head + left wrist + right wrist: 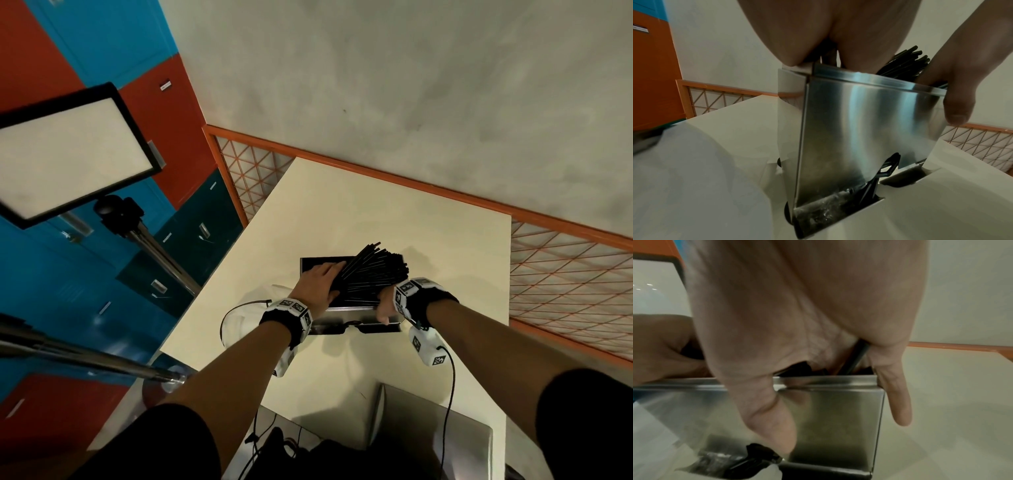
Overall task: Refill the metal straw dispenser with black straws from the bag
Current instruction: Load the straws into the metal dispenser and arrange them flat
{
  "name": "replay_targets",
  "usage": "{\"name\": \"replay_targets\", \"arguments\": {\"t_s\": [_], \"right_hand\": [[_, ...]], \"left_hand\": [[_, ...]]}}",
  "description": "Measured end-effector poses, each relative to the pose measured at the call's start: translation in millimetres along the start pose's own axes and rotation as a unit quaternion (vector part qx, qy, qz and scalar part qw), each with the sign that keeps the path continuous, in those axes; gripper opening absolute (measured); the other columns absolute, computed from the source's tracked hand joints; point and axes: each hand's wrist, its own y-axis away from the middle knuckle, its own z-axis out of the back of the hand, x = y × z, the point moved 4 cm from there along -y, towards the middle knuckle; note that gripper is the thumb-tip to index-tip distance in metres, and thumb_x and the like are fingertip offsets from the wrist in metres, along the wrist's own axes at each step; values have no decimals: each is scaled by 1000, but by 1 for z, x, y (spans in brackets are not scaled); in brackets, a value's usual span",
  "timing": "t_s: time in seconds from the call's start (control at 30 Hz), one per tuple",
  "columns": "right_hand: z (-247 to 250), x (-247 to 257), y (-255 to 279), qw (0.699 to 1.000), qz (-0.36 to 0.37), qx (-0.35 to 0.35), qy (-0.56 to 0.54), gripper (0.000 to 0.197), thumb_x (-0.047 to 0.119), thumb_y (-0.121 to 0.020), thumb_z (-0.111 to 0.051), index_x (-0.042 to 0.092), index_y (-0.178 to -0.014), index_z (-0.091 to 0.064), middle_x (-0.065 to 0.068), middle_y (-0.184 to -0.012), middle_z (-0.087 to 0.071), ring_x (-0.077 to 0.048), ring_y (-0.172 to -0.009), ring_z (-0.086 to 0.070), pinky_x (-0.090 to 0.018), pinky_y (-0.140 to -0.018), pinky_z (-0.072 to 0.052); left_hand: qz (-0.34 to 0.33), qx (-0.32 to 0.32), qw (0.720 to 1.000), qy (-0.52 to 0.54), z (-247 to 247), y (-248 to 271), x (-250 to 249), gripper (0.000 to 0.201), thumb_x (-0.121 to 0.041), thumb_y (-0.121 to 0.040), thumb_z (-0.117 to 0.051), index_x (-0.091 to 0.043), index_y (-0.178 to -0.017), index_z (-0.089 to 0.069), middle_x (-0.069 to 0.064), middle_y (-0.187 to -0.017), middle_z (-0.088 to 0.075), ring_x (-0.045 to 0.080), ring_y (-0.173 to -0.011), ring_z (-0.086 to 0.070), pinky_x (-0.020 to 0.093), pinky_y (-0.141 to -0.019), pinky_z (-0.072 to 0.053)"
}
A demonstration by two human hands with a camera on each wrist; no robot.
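Note:
The metal straw dispenser (354,312) stands on the cream table (394,212), its shiny front filling the left wrist view (859,121) and the right wrist view (838,410). A fanned bundle of black straws (375,274) leans over its open top, lower ends inside. My left hand (320,279) lies on the bundle's left side, fingers stretched along the straws, thumb tucked round the near side. My right hand (387,306) grips the bundle's lower right end; its thumb (774,426) and little finger (899,405) hang down outside the box. The see-through bag (250,308) lies left of the dispenser.
A grey laptop-like slab (428,431) sits at the table's near edge with cables beside it. A light panel (68,154) on a metal stand rises at the left. An orange mesh railing (565,274) borders the table's far and right sides.

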Motion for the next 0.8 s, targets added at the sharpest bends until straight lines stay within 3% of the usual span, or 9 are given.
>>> {"name": "replay_targets", "arguments": {"t_s": [0.1, 0.2, 0.27, 0.4, 0.47, 0.57, 0.7, 0.8], "right_hand": [[1, 2, 4, 1000, 0, -2, 16, 36, 35, -74, -66, 15, -104, -65, -8, -106, -67, -24, -89, -62, -29, -72, -46], [0, 5, 4, 1000, 7, 12, 18, 40, 28, -88, -61, 6, -121, -61, -15, -117, -62, -28, -100, -60, -28, -75, -40], [1, 9, 4, 999, 7, 24, 39, 42, 29, -92, -58, 5, -127, -55, -15, -118, -58, -25, -94, -53, -29, -76, -39], [-1, 13, 5, 996, 26, 50, 65, 26, 26, -92, -59, 8, -111, -57, -13, -105, -54, -25, -87, -48, -27, -70, -37], [-1, 14, 2, 995, 42, 56, 77, 25, 20, -93, -57, 5, -113, -60, -18, -114, -59, -25, -86, -49, -26, -62, -38], [0, 17, 5, 992, 63, 68, 87, 25, 15, -97, -54, 4, -118, -59, -21, -122, -58, -32, -96, -55, -33, -66, -45], [2, 15, 3, 995, 54, 36, 78, 9, 24, -86, -61, 16, -90, -61, -7, -87, -57, -20, -65, -49, -24, -57, -38], [5, 11, 1, 999, 37, -20, -1, 13, 25, -71, -70, 19, -72, -59, -7, -81, -58, -22, -66, -53, -31, -70, -51]], "left_hand": [[2, 0, 1000, 3, 0, 1, 0, 74, -21, -94, -66, -19, -158, -27, 7, -152, -44, 29, -134, -43, 44, -113, -36], [1, 1, 1000, 4, -1, 0, 0, 75, -21, -94, -67, -19, -158, -28, 7, -152, -44, 30, -134, -44, 46, -112, -37], [1, 1, 1000, 3, -1, 0, -1, 76, -21, -93, -67, -19, -158, -29, 7, -151, -45, 31, -133, -44, 46, -111, -37], [-1, -6, 1000, 3, -1, 1, -1, 75, -21, -93, -68, -20, -157, -29, 7, -150, -47, 30, -133, -45, 46, -111, -37], [2, -3, 1000, -1, -1, 1, -1, 74, -21, -94, -66, -20, -158, -28, 6, -150, -46, 29, -135, -43, 44, -112, -36], [1, -4, 1000, -3, -1, 0, -2, 74, -21, -94, -66, -20, -158, -28, 6, -151, -45, 29, -135, -43, 43, -112, -35], [2, -4, 1000, -2, 0, 1, -1, 74, -21, -94, -66, -21, -158, -28, 6, -150, -46, 29, -134, -44, 43, -110, -36], [1, -6, 1000, -4, 0, 1, -2, 74, -21, -94, -66, -20, -158, -29, 6, -149, -47, 30, -132, -45, 42, -108, -36]]}}
